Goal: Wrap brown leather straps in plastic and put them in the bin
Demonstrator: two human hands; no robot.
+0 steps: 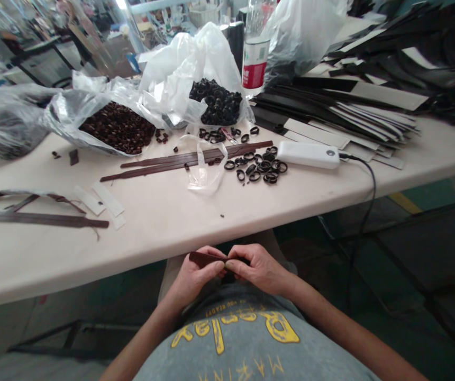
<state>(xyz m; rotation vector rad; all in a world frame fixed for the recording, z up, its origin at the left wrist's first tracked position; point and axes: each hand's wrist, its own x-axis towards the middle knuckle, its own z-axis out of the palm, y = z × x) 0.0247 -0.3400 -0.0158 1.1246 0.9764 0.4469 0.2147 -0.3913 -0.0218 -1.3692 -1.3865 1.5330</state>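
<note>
Just off the table's front edge, above my lap, a dark brown leather strap (206,259) is held between both hands. My left hand (199,272) is closed on it, thumb on top, with the strap's wider end showing over the fingers. My right hand (257,267) pinches it where the two thumbs nearly meet; a dark piece shows under these fingers, and I cannot make out whether it is the same strap. On the table above the hands lie black loops (265,166), brown straps (196,159) and a small clear plastic bag (206,172).
A bag of brown loops (118,127), a bag of black loops (215,103) and a bottle (254,63) stand behind. A white corded device (309,154) lies by stacked black strips (330,108). More brown straps (41,218) and white strips (108,198) lie left.
</note>
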